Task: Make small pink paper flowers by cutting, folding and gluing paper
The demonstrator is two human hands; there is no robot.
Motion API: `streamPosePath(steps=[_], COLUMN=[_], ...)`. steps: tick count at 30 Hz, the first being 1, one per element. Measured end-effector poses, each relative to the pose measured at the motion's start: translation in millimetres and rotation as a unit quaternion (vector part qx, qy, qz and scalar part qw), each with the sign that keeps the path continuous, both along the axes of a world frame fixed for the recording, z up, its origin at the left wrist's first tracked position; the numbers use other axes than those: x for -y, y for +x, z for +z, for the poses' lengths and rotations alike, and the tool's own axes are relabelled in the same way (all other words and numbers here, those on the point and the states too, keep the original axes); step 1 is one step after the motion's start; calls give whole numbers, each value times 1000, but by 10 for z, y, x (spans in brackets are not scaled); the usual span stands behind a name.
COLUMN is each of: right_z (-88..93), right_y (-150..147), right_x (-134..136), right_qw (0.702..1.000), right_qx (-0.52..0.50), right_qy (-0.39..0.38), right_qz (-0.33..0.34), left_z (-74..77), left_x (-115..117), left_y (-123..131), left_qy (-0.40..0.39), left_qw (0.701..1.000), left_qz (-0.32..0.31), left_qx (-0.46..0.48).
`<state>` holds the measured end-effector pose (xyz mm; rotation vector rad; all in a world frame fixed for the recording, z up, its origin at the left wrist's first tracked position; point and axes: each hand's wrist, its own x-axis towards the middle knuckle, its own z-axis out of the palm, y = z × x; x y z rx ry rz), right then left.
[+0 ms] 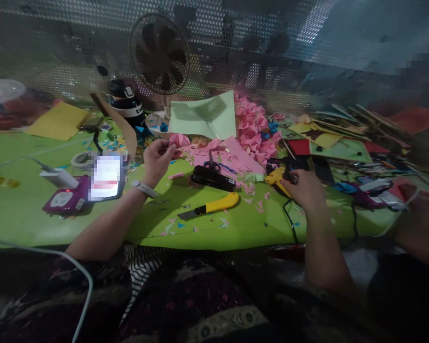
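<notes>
My left hand (157,162), with a white band on the wrist, pinches a pink folded-paper flower (179,140). My right hand (307,188) is closed round a yellow hot glue gun (277,178), partly hidden by the fingers. A black cord (290,221) hangs below it. Between my hands lie a black stapler (213,178) and a yellow utility knife (214,205) with its blade out. Scissors (211,165) lie just behind the stapler, among pink paper scraps (196,157). A heap of pink paper flowers (253,126) is piled behind them.
A pale green paper sheet (203,116) stands before a fan (159,52). A dark bottle (126,105), a lit phone (105,177) and a purple box (65,202) are to the left. Coloured papers (339,147) clutter the right, where another person's arm (420,228) rests.
</notes>
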<state>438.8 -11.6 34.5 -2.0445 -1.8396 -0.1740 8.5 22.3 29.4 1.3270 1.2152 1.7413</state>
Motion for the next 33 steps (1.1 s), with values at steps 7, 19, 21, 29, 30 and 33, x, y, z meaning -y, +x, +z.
streamPosePath(steps=[7, 19, 21, 29, 30, 33], right_z=[194, 46, 8, -49, -29, 63], right_y=[-1140, -2469, -2524, -2535, -2510, -2400], right_x=[-57, 15, 19, 24, 17, -27], right_qw=[960, 867, 863, 861, 865, 884], right_qx=[-10, 220, 237, 228, 210, 134], right_qy=[41, -3, -9, 2, 5, 32], right_qz=[278, 448, 447, 454, 457, 447], left_z=[34, -6, -2, 2, -2, -13], left_x=[-39, -65, -56, -27, -24, 5], left_y=[-57, -71, -62, -32, -26, 18], left_qy=[-34, -38, -40, -51, -54, -64], left_qw=[998, 999, 998, 997, 997, 995], left_qz=[-4, -3, -7, -30, -33, -56], left_qx=[43, 33, 38, 54, 54, 57])
